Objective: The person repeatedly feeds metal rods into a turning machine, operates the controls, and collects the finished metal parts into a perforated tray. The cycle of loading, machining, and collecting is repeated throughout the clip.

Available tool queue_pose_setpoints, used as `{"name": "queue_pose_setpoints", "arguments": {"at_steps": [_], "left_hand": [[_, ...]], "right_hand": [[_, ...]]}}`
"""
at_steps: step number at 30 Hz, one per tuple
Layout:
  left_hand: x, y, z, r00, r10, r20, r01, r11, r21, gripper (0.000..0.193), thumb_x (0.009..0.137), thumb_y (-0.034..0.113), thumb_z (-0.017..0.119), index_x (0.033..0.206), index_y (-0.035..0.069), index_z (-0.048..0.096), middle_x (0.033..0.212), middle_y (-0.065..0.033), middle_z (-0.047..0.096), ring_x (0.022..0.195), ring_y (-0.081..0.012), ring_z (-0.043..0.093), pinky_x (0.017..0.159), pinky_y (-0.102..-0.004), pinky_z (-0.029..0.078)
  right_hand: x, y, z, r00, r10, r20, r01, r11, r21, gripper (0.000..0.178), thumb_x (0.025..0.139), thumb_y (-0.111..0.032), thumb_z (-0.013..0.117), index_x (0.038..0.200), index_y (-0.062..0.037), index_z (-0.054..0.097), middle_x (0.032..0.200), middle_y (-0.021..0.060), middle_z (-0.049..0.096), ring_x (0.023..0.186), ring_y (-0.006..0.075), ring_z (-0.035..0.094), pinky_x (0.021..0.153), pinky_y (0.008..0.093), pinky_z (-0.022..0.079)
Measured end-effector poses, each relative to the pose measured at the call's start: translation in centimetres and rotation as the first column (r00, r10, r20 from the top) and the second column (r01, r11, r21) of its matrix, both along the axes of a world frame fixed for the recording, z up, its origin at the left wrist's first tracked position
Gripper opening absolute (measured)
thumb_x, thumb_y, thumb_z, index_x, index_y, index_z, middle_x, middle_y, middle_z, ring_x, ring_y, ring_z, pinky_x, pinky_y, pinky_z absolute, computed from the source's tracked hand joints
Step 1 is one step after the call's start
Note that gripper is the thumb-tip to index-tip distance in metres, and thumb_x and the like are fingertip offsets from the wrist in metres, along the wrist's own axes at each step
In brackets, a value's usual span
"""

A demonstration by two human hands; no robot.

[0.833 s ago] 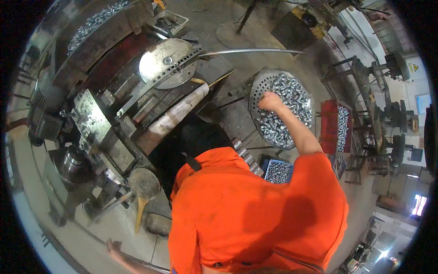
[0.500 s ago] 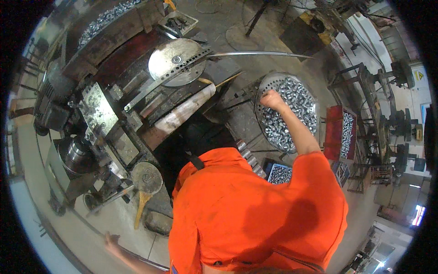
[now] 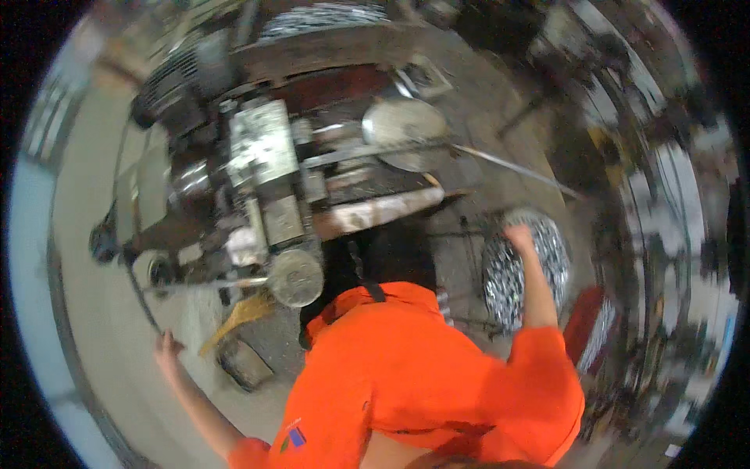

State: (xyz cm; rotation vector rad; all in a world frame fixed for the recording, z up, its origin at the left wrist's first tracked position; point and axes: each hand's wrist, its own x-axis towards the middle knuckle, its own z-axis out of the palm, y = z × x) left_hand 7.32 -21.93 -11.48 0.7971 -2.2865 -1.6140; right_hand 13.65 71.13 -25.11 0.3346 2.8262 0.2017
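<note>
My left hand (image 3: 167, 348) is closed round the lower end of a thin dark lever (image 3: 142, 293) on the machine's left side. On the right, my right hand (image 3: 517, 234) is a closed fist over a round tray (image 3: 512, 217) heaped with small shiny metal parts (image 3: 525, 273). Blur hides what the fist holds, if anything. In front of me stands the metalworking machine, with a bright metal plate (image 3: 264, 144) on top and a round chuck-like part (image 3: 191, 178) to its left.
A flat metal disc (image 3: 406, 129) lies beyond a pale, stained roll (image 3: 383, 211). A brush with yellow bristles (image 3: 238, 319) hangs near a small dark tray (image 3: 244, 366). The red bin (image 3: 584, 320) at right holds metal parts. A long rod (image 3: 519, 168) sticks out to the right.
The whole view has swung, shifting the machine and the tray rightward, and it is now blurred. My left hand still grips the lever; my right fist remains over the round tray.
</note>
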Motion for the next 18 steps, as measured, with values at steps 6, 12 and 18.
{"name": "queue_pose_setpoints", "arguments": {"at_steps": [6,12,18], "left_hand": [[0.2,1.4,1.6,0.996,-0.04,0.081,0.042,0.999,-0.027,0.033,0.077,0.025,0.065,0.089,-0.006,0.058,0.063,-0.0088,0.056,0.053,-0.0158,0.055,0.051,-0.0308,0.047],[0.6,-0.8,-1.0,0.965,0.047,0.256,0.13,0.766,-0.63,0.04,0.077,0.028,0.064,0.095,-0.006,0.056,0.066,-0.0149,0.058,0.056,-0.0233,0.06,0.054,-0.0363,0.049],[5.8,4.0,4.0,0.94,0.053,0.338,0.238,0.608,-0.758,0.046,0.074,0.027,0.066,0.106,-0.004,0.053,0.082,-0.0237,0.061,0.077,-0.0412,0.058,0.067,-0.0449,0.046]], "right_hand": [[-3.9,-8.3,13.6,0.704,-0.697,-0.139,0.067,0.261,-0.963,0.021,0.076,-0.013,0.057,0.086,0.0012,0.069,0.089,0.0093,0.066,0.075,0.0167,0.061,0.067,0.0275,0.048],[-17.9,-23.5,21.2,0.888,-0.067,-0.455,-0.403,0.361,-0.841,0.029,0.062,0.001,0.053,0.086,-0.0003,0.07,0.116,0.0193,0.058,0.099,0.023,0.059,0.084,0.0291,0.046],[-28.8,-44.0,27.3,0.455,0.483,-0.748,-0.875,0.085,-0.477,0.029,0.055,-0.014,0.062,0.081,-0.0028,0.067,0.117,0.0149,0.057,0.101,0.0329,0.055,0.087,0.0365,0.044]]}}
